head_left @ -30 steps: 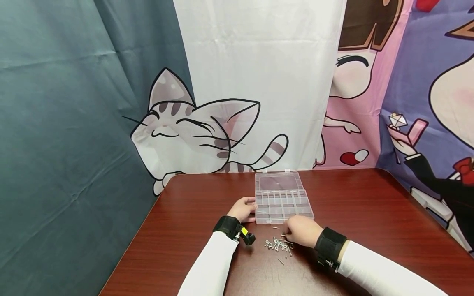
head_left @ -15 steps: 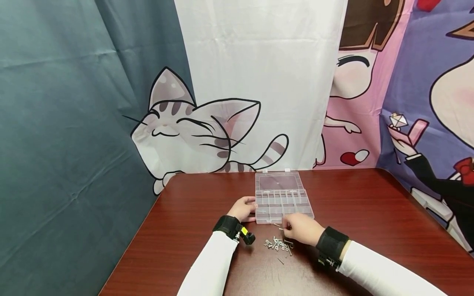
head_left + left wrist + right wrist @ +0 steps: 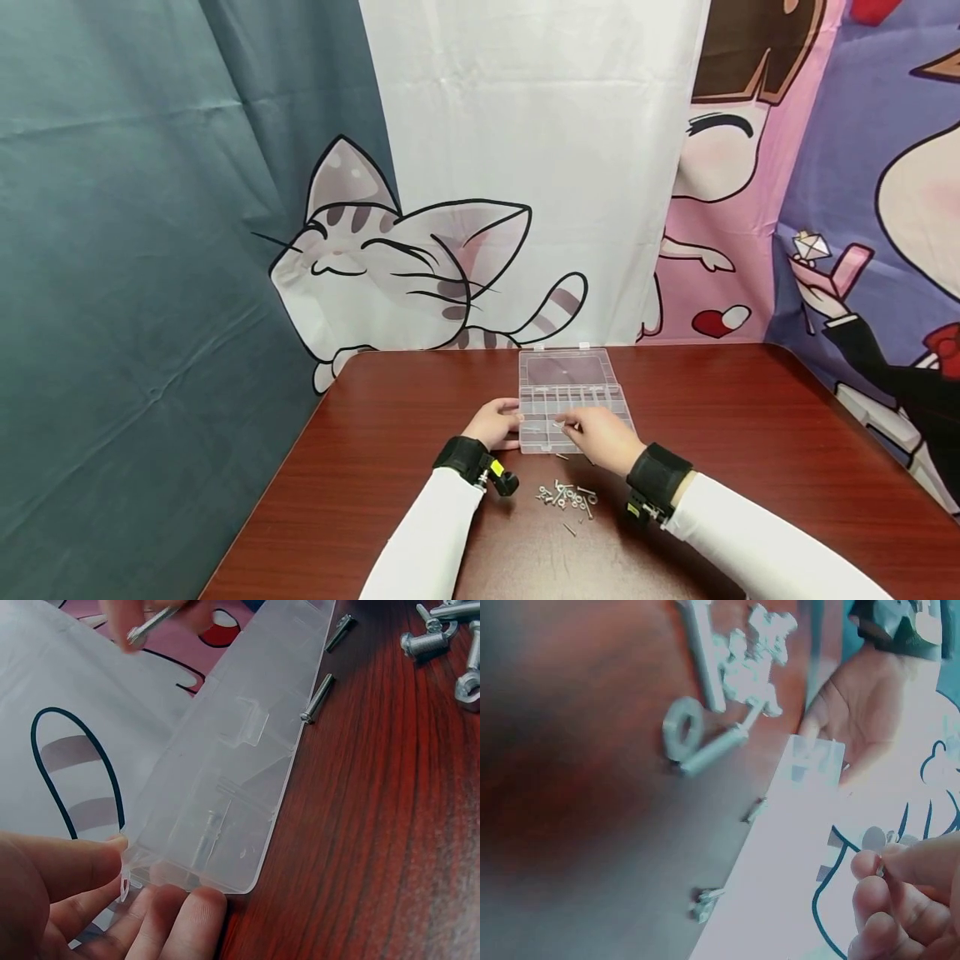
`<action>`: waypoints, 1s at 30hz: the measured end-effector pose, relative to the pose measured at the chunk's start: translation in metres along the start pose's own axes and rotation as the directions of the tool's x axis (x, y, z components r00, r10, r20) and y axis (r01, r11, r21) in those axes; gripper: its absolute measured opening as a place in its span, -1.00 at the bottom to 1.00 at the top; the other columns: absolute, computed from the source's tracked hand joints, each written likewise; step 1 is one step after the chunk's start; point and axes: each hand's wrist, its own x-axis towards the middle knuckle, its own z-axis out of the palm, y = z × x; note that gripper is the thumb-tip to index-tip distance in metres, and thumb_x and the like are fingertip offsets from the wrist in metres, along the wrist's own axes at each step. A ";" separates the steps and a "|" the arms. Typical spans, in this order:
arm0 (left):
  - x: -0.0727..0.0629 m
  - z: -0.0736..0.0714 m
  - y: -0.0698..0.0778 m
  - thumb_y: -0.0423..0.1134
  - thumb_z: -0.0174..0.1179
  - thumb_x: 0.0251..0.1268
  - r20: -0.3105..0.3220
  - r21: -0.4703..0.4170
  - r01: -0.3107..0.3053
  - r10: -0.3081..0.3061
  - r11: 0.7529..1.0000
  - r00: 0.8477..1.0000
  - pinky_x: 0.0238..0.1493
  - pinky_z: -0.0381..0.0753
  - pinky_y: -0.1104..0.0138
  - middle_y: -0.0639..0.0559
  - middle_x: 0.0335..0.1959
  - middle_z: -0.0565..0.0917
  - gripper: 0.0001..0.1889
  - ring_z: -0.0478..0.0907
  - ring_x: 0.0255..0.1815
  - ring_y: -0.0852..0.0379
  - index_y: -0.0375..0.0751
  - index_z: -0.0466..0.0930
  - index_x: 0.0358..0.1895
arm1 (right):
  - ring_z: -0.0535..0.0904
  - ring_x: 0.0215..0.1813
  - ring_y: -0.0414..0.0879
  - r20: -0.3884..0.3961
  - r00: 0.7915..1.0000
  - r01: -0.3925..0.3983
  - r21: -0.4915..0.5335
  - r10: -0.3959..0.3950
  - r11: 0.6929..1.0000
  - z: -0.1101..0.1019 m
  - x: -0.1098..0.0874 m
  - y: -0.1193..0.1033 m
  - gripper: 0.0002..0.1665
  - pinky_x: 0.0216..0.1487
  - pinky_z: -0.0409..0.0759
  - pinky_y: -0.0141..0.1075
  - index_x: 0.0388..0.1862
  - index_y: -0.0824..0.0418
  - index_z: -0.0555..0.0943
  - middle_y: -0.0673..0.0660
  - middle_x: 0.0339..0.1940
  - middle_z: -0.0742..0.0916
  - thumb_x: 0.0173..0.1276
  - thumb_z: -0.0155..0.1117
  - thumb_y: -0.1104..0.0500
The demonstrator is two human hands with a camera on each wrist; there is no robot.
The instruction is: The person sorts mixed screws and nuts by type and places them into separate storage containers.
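Note:
A clear plastic compartment box lies with its lid folded back. My left hand holds its left end; in the left wrist view the thumb is at the rim and the fingertips lie against the side. Above the front compartments my right hand pinches a small metal screw between thumb and forefinger. One screw lies inside the box, in a compartment near the left end. In front of the box is a heap of screws, nuts and washers.
Two loose screws lie close to the box's front edge, one of them this screw. Another screw is on the near side of the heap. The brown wooden table ends at a printed curtain behind.
My right hand has risen from the table in front of the box to above its compartments, carrying the screw leftward and away from me. The left hand has stayed at the box's left end.

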 end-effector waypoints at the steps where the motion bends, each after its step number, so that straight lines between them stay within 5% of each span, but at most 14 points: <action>1: -0.001 0.000 -0.001 -0.37 0.12 0.45 0.001 0.001 -0.001 0.001 1.000 1.000 -0.24 0.73 0.16 -0.18 0.11 0.60 -0.55 0.64 -0.11 0.02 -0.31 0.40 0.36 | 0.64 -0.24 -0.13 0.006 1.000 -0.001 0.000 0.001 1.000 0.001 0.003 -0.001 -0.78 -0.23 0.60 -0.20 -0.03 0.26 0.74 0.11 -0.15 0.78 0.37 0.29 0.31; 7: -0.003 0.003 -0.005 -0.36 0.12 0.45 0.007 0.005 0.006 -0.006 1.000 1.000 -0.24 0.72 0.15 -0.18 0.11 0.60 -0.54 0.64 -0.09 0.01 -0.31 0.39 0.37 | 0.70 -0.08 0.00 0.034 0.999 0.008 -0.004 -0.008 1.000 0.011 0.022 -0.004 -0.81 -0.03 0.64 -0.06 -0.10 0.29 0.75 0.12 -0.18 0.79 0.36 0.28 0.33; 14: -0.005 0.003 0.000 -0.35 0.12 0.46 0.002 0.020 -0.002 0.002 1.000 1.000 -0.23 0.72 0.16 -0.20 0.13 0.58 -0.52 0.63 -0.02 -0.05 -0.33 0.36 0.39 | 0.70 -0.14 0.00 0.030 0.998 -0.050 -0.058 0.052 0.997 0.018 0.053 -0.003 -0.84 -0.07 0.64 -0.10 -0.19 0.26 0.77 0.11 -0.24 0.79 0.34 0.28 0.33; 21: -0.004 -0.002 0.003 -0.38 0.11 0.43 -0.003 0.013 -0.004 0.004 1.000 1.000 -0.29 0.73 0.19 -0.22 0.15 0.57 -0.52 0.64 -0.01 -0.08 -0.35 0.37 0.37 | 0.66 -0.31 -0.03 0.087 0.996 -0.009 -0.119 0.020 0.993 0.023 0.075 -0.006 -0.86 -0.20 0.63 -0.13 -0.35 0.20 0.79 0.05 -0.39 0.76 0.30 0.32 0.34; 30: -0.004 -0.001 0.003 -0.36 0.11 0.45 -0.008 0.022 -0.002 0.003 1.000 1.000 -0.26 0.73 0.17 -0.21 0.21 0.53 -0.54 0.63 0.01 -0.07 -0.30 0.39 0.37 | 0.69 -0.24 -0.02 0.141 0.985 -0.083 -0.120 0.099 0.989 0.035 0.082 -0.002 -0.88 -0.16 0.64 -0.13 -0.38 0.14 0.80 0.03 -0.35 0.78 0.24 0.36 0.31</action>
